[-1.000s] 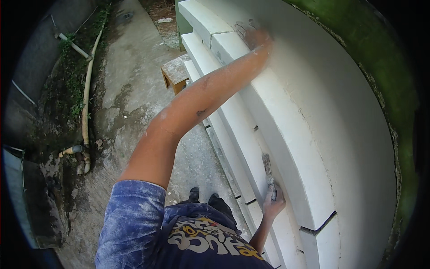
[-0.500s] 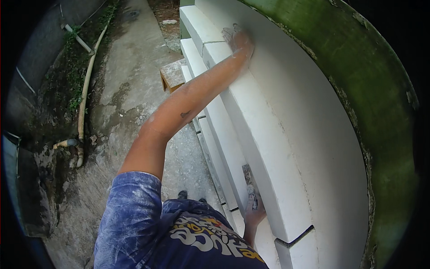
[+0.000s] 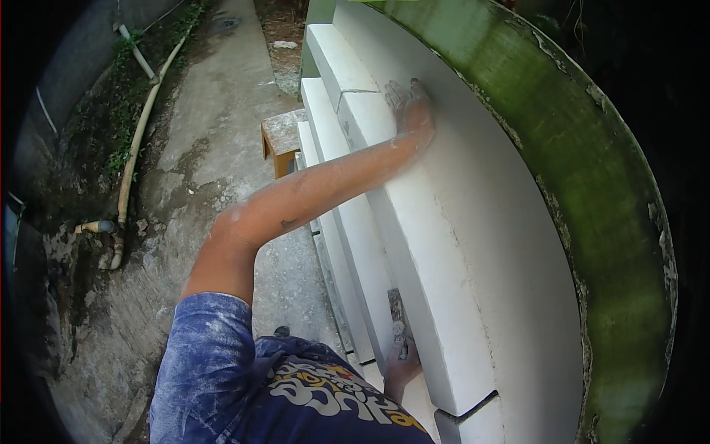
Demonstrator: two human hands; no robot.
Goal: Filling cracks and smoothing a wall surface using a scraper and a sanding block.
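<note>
My left arm stretches out across a white stepped wall moulding. My left hand, dusted white, lies palm-flat with fingers spread on the upper band; anything under the palm is hidden. Lower down and close to my body, my right hand is closed around the handle of a narrow putty knife. Its stained blade points up along a lower step of the moulding.
A mossy green wall top curves along the right. Below on the left is a wet concrete path, with a small wooden stool against the wall foot and a pale pipe along the weedy edge.
My left hand has slid a little nearer along the upper white band. My right hand with the putty knife has dropped slightly, closer to my body.
</note>
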